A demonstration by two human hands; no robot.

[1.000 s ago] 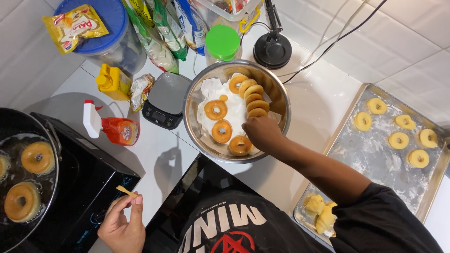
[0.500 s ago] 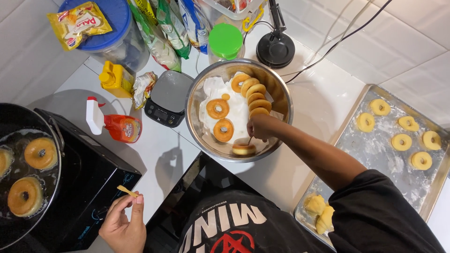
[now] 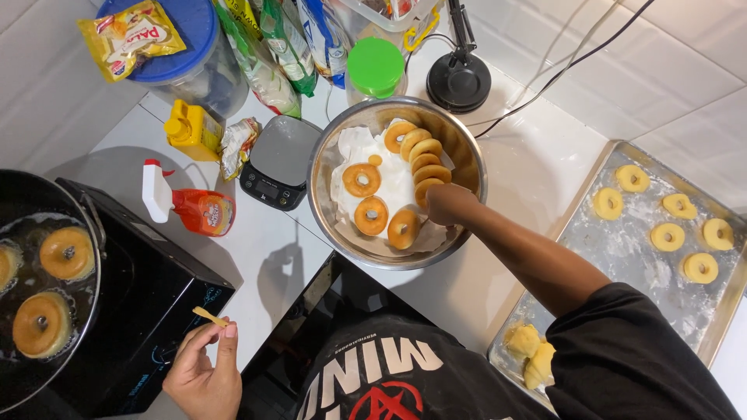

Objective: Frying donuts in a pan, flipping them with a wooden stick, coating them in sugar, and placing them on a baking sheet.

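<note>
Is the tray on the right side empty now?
No, the metal tray holds five raw dough rings and some dough lumps.

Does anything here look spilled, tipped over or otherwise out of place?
Mostly tidy. The orange spray bottle lies on its side beside the kitchen scale, and flour is smeared over the metal baking tray. The fried doughnuts sit neatly in the paper-lined steel bowl.
</note>
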